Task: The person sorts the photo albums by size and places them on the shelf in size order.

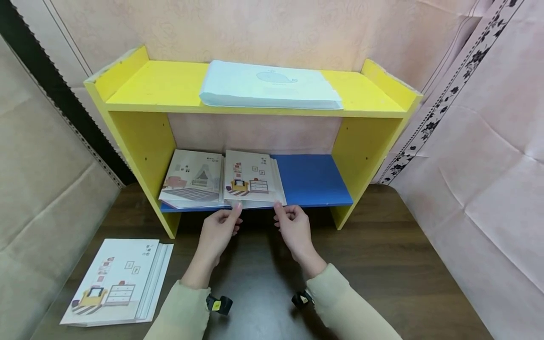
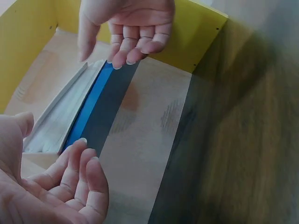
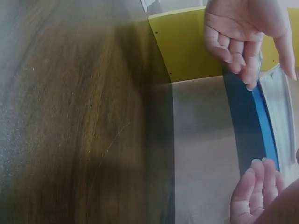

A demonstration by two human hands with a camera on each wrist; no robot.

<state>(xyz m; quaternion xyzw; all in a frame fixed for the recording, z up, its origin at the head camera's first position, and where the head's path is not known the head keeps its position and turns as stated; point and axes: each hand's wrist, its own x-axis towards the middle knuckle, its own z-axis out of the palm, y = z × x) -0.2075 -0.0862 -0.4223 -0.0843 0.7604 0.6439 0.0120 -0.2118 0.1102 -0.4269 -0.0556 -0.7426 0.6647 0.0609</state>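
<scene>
On the blue lower board point(image 1: 312, 179) of a yellow shelf lie two stacks of booklets side by side. The right stack point(image 1: 250, 177) shows a cover with a yellow chair and a drawer unit. Its neighbour, the left stack point(image 1: 193, 177), has a tent-like drawing. My left hand point(image 1: 218, 231) is at the right stack's near left corner, thumb by the edge. At the near right corner is my right hand point(image 1: 295, 231), placed likewise. Both wrist views show relaxed fingers, apart from the thumbs, near the board's front edge; neither hand grips the stack. Exact thumb contact is unclear.
A further stack of booklets point(image 1: 112, 278) lies on the dark wooden table point(image 1: 403, 283), left of the arms. On the yellow top shelf point(image 1: 161, 80) rests a light blue packet point(image 1: 272, 85) with a whale drawing. Yellow side panels point(image 1: 365, 146) bound the lower board.
</scene>
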